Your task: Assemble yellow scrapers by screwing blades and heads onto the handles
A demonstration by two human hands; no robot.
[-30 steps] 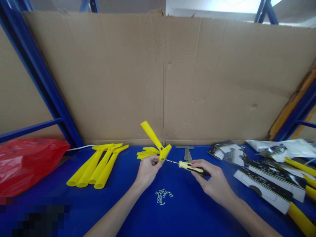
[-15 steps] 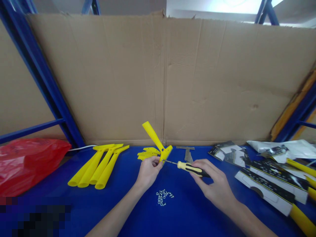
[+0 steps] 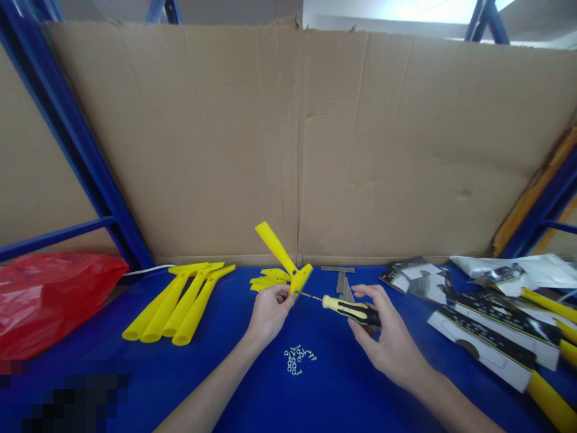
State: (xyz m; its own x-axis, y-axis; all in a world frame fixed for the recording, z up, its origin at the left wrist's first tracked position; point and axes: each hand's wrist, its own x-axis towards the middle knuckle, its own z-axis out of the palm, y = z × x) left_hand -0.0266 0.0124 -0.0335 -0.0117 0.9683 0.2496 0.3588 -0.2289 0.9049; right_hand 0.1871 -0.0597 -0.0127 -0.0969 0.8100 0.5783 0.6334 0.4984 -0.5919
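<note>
My left hand [image 3: 269, 314] is closed round the head of a yellow plastic scraper [image 3: 276, 246], whose hollow handle points up and to the left. A grey strip shows along the head's right edge. In my right hand [image 3: 391, 337] is a screwdriver [image 3: 349, 309] with a cream and black handle. Thumb and forefinger sit loosely apart about the handle's rear end, and the tip meets the scraper head beside my left fingertips. Small screws and nuts [image 3: 295, 359] lie loose on the blue table [image 3: 252, 397] below. Yellow flat pieces [image 3: 269, 278] lie behind my left hand.
Several yellow scraper handles [image 3: 193, 307] lie at left, near a red plastic bag [image 3: 58, 300]. Thin metal blades [image 3: 341, 282] lie behind the screwdriver. Packaged scrapers in black and white cards [image 3: 482, 349] cover the right side. A cardboard wall [image 3: 297, 150] stands behind.
The fingers of my right hand have loosened and spread about the screwdriver handle. The scraper has shifted very slightly left, with the screwdriver tip still at its head.
</note>
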